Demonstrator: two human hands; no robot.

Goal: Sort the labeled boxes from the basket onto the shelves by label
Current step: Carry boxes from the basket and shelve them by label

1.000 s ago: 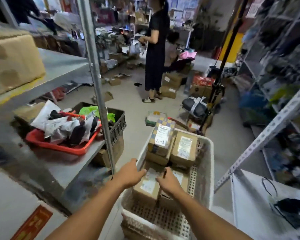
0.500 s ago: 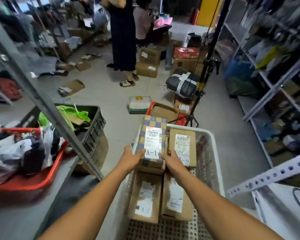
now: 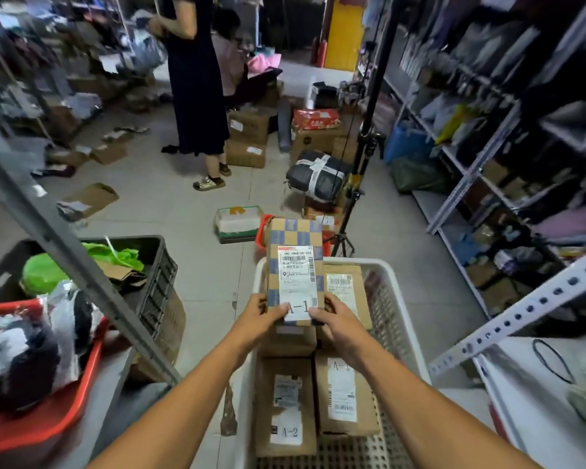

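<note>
Pick-up step of the sort. Left hand (image 3: 261,314) and right hand (image 3: 335,321) clamp the near end of the checkered A-1 box (image 3: 295,262), one on each side, holding it above the white basket (image 3: 403,319). Boxes remaining below include an A-2 box (image 3: 286,407). The next move likely calls for carrying it to the shelf matching A-1; no shelf label is legible.

Matt brown cardboard boxes (image 3: 286,406) with smooth paper labels, perforated white basket (image 3: 401,319), seemingly plastic.
</note>
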